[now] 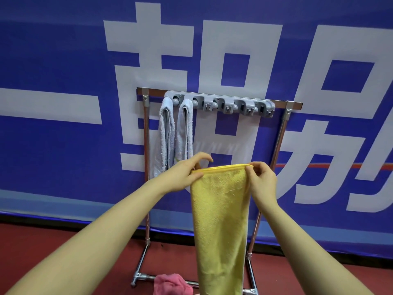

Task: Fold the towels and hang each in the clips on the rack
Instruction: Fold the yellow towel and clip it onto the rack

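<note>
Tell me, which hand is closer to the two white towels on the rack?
Left. The left hand pinches the yellow towel just below the white towels; the right hand holds its other corner, farther right.

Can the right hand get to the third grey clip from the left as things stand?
Probably not yet: the right hand and left hand both pinch the folded yellow towel's top edge. The third grey clip itself hangs empty and unobstructed above.
</note>
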Action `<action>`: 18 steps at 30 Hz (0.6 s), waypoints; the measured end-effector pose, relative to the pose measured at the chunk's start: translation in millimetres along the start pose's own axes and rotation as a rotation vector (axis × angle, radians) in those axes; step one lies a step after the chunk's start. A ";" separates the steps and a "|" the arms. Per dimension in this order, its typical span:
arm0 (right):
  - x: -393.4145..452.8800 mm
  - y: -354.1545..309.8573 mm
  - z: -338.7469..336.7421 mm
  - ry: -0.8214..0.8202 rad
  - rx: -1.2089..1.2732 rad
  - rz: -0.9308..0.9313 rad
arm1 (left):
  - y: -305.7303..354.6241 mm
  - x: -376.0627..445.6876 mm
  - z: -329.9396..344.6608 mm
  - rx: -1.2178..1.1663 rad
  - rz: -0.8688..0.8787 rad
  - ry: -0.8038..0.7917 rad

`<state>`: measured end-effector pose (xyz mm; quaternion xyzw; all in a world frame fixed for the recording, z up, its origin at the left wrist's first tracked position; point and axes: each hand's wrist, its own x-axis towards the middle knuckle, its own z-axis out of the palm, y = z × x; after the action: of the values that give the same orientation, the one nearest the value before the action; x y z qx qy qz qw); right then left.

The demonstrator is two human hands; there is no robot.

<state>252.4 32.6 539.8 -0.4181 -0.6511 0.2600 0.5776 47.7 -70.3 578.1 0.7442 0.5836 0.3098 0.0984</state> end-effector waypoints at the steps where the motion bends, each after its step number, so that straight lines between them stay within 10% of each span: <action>1: -0.2 1.5 1.1 -0.001 -0.002 0.010 | 0.2 0.3 0.1 0.013 0.014 -0.044; 18: -11.4 10.3 -2.2 -0.155 0.193 0.079 | 22.6 16.4 3.7 -0.316 -0.110 -0.156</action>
<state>256.9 28.0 525.6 -0.3645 -0.6487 0.3757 0.5524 70.2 -61.1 592.2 0.7083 0.5580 0.3331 0.2757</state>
